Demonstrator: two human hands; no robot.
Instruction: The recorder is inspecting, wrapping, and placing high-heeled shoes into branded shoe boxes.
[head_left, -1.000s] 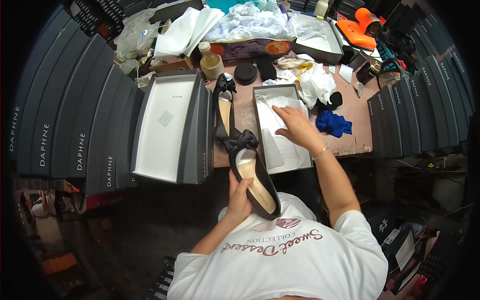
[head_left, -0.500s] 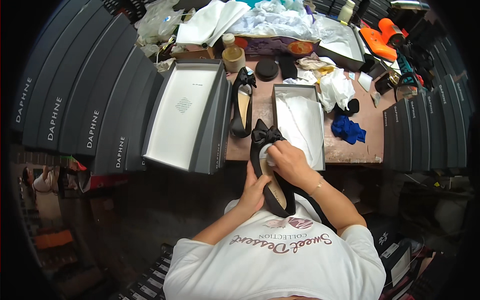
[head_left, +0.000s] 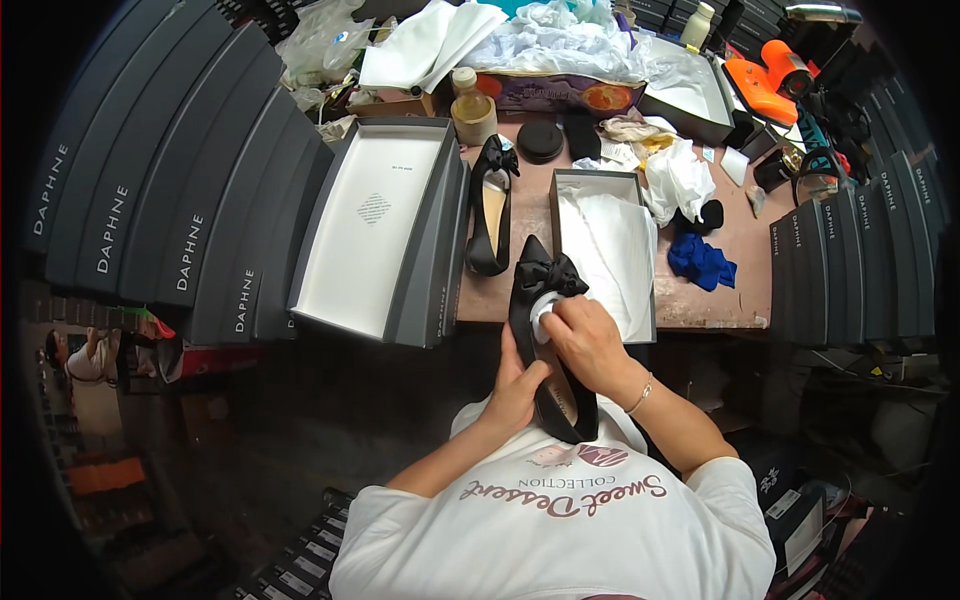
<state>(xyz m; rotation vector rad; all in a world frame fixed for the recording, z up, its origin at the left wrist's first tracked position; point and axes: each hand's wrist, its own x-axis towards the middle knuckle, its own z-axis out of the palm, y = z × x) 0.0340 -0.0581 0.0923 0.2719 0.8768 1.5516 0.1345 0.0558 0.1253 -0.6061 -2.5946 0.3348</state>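
From where I stand, the left hand (head_left: 518,390) is clamped on the side of a black shoe (head_left: 522,297), close before the white shirt (head_left: 550,530). The right hand (head_left: 585,345) has its fingers bunched at the white stuffing (head_left: 543,308) inside; whether they grip it, I cannot tell. Another shoe (head_left: 490,225) lies on the table (head_left: 483,302).

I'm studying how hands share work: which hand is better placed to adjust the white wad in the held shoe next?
Probably the right hand: it is at the wad in the shoe's opening, while the left hand holds the shoe's left side.
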